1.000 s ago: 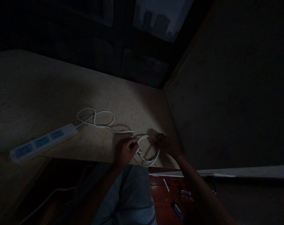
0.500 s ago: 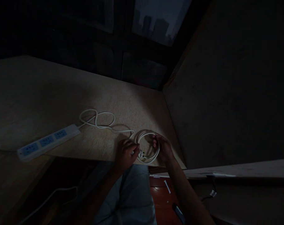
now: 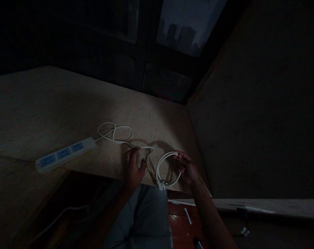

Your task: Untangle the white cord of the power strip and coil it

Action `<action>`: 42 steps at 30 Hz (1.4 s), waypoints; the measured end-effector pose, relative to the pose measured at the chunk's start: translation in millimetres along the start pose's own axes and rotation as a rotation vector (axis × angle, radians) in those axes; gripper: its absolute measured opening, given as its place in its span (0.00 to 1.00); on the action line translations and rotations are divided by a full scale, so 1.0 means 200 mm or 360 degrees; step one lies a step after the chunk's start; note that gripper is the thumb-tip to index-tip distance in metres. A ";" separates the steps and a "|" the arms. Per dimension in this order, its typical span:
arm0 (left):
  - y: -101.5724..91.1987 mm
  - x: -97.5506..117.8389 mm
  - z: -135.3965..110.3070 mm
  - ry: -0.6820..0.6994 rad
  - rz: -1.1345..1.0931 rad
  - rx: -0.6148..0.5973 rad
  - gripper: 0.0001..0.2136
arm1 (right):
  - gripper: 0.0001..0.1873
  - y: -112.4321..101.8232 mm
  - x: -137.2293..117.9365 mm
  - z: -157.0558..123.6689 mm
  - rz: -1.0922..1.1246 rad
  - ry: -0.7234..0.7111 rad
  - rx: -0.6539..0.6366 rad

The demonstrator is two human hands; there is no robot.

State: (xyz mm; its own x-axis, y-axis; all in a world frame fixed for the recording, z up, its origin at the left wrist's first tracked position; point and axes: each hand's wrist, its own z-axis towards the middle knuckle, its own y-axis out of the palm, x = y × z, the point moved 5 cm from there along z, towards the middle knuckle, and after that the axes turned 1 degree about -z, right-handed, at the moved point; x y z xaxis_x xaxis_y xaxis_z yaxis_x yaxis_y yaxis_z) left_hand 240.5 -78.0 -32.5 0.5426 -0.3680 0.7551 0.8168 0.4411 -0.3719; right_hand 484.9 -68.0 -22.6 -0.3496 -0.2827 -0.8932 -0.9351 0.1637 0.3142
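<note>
A white power strip with blue socket panels lies at the left of the table. Its white cord runs rightward in loose loops, then into a round coil. My right hand grips the coil's right side, fingers wrapped round the cord. At the bottom of the coil, by the table's front edge, hangs the plug, partly blurred. My left hand is to the left of the coil, thumb and fingers apart, with its fingertips close to the cord; whether they touch it I cannot tell.
The pale tabletop ends at a dark wall on the right and a window at the back. My legs are under the front edge. A thin white strip lies on the reddish floor.
My left hand has let go of the plug and moved left, opening. The coil, in my right hand, now hangs with the plug at its bottom. The whole view has shifted slightly.
</note>
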 end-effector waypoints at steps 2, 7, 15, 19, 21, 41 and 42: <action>-0.04 0.01 0.09 0.0174 0.0204 -0.0064 0.18 | 0.20 0.02 -0.03 0.02 -0.0113 0.0033 -0.0093; 0.04 -0.10 0.28 0.0551 0.0301 -0.0745 0.13 | 0.21 0.07 -0.12 0.09 -0.0412 0.0127 -0.0268; 0.20 -0.19 0.44 0.0525 -0.0153 -0.1062 0.18 | 0.26 0.11 -0.11 0.28 -0.0996 0.0156 -0.0444; 0.28 -0.15 0.50 0.0534 -0.0269 -0.1430 0.17 | 0.24 0.12 -0.05 0.38 -0.1043 0.0074 -0.0396; 0.31 -0.14 0.52 0.0482 -0.0339 -0.1586 0.19 | 0.24 0.11 -0.02 0.40 -0.1043 0.0058 -0.0364; 0.45 -0.23 0.46 -0.1261 -0.0602 -0.1935 0.27 | 0.32 0.17 -0.01 -0.16 -0.1940 -0.0676 -0.0014; 0.45 -0.23 0.45 -0.1279 -0.0592 -0.1972 0.27 | 0.33 0.21 0.03 -0.19 -0.2066 -0.0696 -0.0090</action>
State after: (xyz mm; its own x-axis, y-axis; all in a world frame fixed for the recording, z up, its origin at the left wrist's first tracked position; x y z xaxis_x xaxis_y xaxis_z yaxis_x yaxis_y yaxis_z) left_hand 271.5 51.6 -52.4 0.3620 0.4092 0.8376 0.7452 -0.6668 0.0037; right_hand 441.2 -99.4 -2.9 0.8079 0.1182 -0.5774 -0.5785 -0.0288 -0.8152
